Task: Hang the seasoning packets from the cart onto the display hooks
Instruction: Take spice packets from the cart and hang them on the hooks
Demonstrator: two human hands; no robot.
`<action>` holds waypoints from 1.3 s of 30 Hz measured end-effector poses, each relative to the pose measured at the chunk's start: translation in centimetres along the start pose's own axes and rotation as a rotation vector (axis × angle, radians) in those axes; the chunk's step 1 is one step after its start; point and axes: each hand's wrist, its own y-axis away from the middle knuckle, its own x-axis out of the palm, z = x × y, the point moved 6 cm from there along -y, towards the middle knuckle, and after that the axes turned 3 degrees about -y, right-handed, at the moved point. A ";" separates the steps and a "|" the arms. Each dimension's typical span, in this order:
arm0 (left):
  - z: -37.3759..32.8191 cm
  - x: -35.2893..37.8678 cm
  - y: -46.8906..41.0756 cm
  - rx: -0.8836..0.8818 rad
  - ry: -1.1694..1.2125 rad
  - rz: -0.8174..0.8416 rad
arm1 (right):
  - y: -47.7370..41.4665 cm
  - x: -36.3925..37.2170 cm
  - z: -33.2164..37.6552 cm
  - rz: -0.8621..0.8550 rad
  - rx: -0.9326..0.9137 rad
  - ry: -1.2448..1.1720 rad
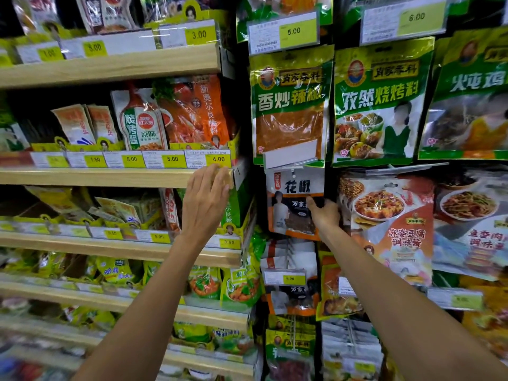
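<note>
Left hand point(206, 199): fingers loosely extended, nothing held, positioned at shelf edge point(110, 177). Right hand point(325, 214): pepper packet point(294, 204) pinched at right side, thumb on front. Packet top at display hook point(293, 171), threading not discernible. Hole to be kept level, slid fully back, then released.

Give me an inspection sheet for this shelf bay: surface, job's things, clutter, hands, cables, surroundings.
Surface: wooden shelf, price tags along its front edge.
Job's things: black-and-orange packet, its top under a blank tag holder; whether it is on a hook cannot be told.
Clutter: loose packets lying askew on the shelf below.
Hands: left hand open, fingers at the shelf edge; right hand pinches the packet's right side.
Cables: nothing seen.
Surroundings: green packets hanging above; cart not in view.
</note>
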 end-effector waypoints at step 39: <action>-80.3 -13.4 27.9 -0.087 1.340 1.610 | 39.3 -70.1 -34.9 -0.677 0.606 0.269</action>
